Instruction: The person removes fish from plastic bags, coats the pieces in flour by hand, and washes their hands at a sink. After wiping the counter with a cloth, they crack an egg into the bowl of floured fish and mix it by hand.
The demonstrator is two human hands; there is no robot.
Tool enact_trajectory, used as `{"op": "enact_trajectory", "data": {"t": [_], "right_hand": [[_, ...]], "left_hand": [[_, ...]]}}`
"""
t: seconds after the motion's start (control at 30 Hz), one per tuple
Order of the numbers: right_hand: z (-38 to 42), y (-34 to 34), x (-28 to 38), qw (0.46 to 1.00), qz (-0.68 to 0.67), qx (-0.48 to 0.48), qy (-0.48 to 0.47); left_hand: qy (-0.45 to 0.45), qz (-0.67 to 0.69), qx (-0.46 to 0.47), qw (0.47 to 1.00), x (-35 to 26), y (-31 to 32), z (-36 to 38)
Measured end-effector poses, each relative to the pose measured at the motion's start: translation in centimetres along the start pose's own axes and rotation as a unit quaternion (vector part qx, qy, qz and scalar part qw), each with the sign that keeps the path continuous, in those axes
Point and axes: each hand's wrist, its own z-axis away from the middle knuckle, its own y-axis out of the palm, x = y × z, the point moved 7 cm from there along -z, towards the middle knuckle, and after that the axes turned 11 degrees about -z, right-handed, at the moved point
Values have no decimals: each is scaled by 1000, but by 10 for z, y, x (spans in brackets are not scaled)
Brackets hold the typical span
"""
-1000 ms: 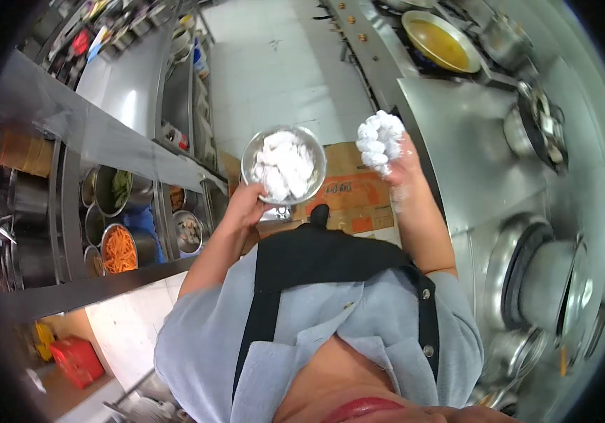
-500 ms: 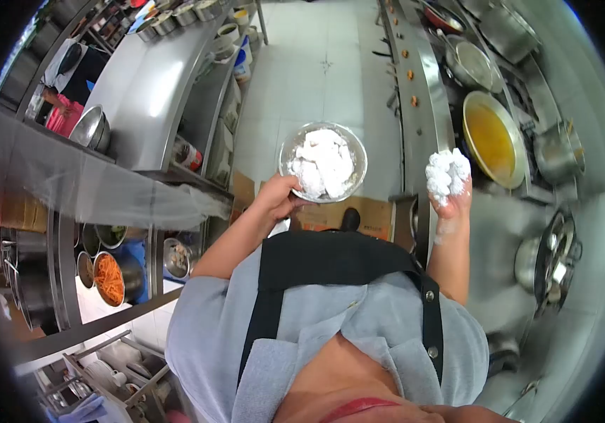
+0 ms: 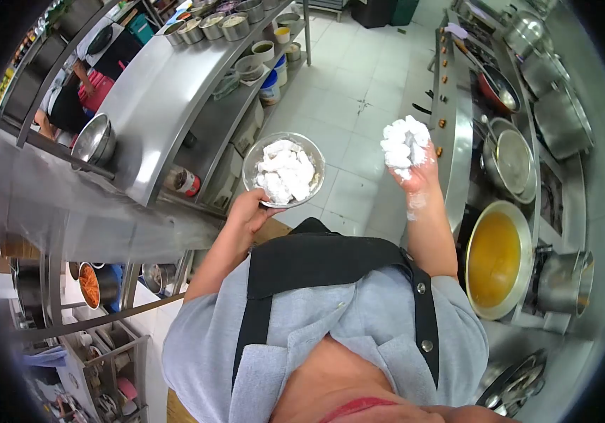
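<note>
My left hand (image 3: 247, 211) holds a steel bowl (image 3: 283, 170) by its near rim, at chest height in front of me. Several white floured pieces fill the bowl. My right hand (image 3: 410, 166) is raised to the right of the bowl, coated in white flour, its fingers closed around a clump of floured pieces (image 3: 404, 143). Below that hand and to the right sits a wok of yellow oil (image 3: 496, 257) on the stove line. My grey shirt and black apron fill the lower middle of the view.
A steel stove counter (image 3: 455, 141) with pans and pots (image 3: 510, 158) runs along the right. On the left a steel prep table (image 3: 154, 92) carries bowls and condiment tubs. Another person (image 3: 80, 92) stands behind it. White tiled floor (image 3: 348, 92) forms the aisle between.
The view has swung along the aisle; the wok of oil now lies lower right. My right hand with the floured clump rose higher and sits closer to the bowl.
</note>
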Motion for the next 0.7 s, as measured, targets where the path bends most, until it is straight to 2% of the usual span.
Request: {"op": "enact_trajectory", "data": {"t": [0.1, 0.17, 0.27, 0.4, 0.57, 0.7], "right_hand": [[-48, -4, 23, 996, -60, 8, 62], [-88, -6, 48, 998, -35, 14, 54], [-131, -18, 76, 999, -32, 1, 23], [-208, -9, 142, 999, -29, 9, -40], [-265, -9, 206, 997, -30, 18, -67], [-308, -29, 266, 995, -31, -8, -100]], "left_hand": [[29, 26, -4, 999, -20, 13, -40], [42, 31, 3, 999, -42, 15, -76], [32, 14, 16, 999, -71, 16, -119], [30, -11, 50, 998, -145, 50, -174], [20, -52, 92, 994, -193, 81, -248], [33, -47, 77, 995, -215, 103, -319]]}}
